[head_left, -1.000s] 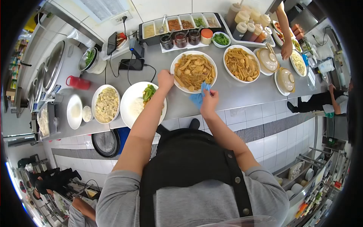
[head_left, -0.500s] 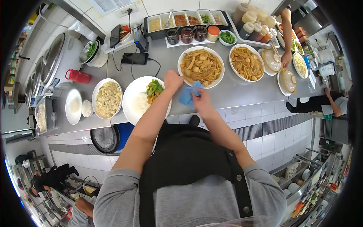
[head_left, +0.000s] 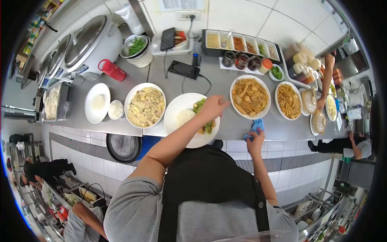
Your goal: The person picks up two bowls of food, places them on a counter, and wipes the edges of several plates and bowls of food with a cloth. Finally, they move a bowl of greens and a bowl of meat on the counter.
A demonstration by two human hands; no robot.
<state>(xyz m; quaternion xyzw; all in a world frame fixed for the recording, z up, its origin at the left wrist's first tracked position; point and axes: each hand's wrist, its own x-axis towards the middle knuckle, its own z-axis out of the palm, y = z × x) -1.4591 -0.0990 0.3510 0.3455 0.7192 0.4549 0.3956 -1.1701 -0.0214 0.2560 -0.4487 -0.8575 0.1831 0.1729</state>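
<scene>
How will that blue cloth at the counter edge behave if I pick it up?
The blue cloth is probably floppy: it sits bunched and creased against the right hand. It likely weighs little, since fingertips alone seem to hold it. Pushed along the steel counter, it would probably slide and crumple rather than roll.

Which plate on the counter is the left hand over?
The plate with white rice and greens, between the fried-rice plate and the noodle plate; the left hand reaches over it.

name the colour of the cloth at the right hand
Blue; the cloth shows best in the head view.
</scene>
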